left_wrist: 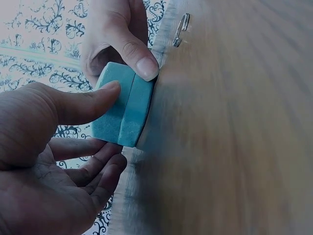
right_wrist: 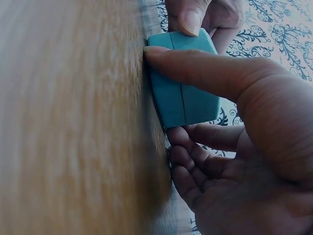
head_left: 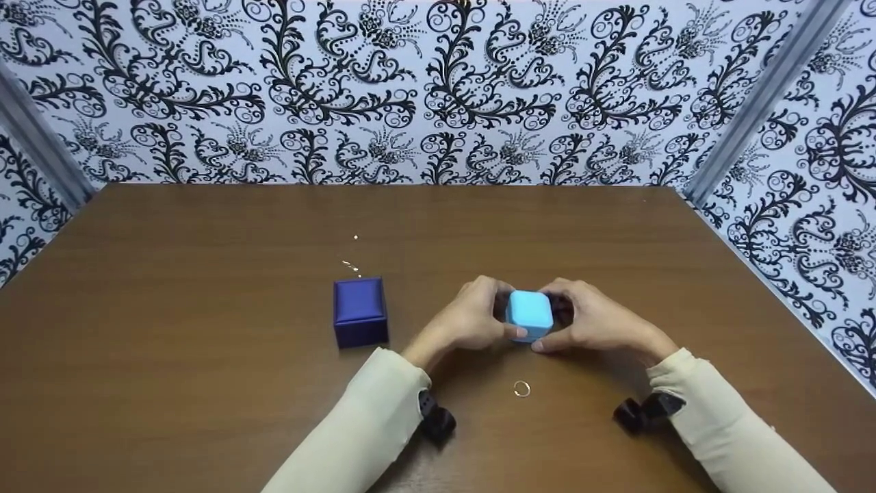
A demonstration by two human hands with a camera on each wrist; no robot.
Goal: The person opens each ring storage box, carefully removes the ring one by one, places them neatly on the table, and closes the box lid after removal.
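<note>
A small light-blue box (head_left: 530, 309), rounded at its corners, is held between both hands low over the table. Its lid is down, with a thin seam around the sides in both wrist views. The left hand (head_left: 473, 316) grips it from the left, thumb pressed on the front of the lid half. From the right, the right hand (head_left: 594, 320) holds the lower half, its thumb (right_wrist: 195, 66) across the front near the tabletop. Most far-side fingers are hidden behind the box in the head view. A thin ring (head_left: 522, 389) lies on the table nearer the body.
Left of the hands stands a dark blue-purple box (head_left: 360, 311), lid down. Just behind it lie a small glittering strand (head_left: 351, 266) and a tiny bright piece (head_left: 356, 237). Patterned panels (head_left: 424, 89) wall the brown table (head_left: 205, 274) at the back and sides.
</note>
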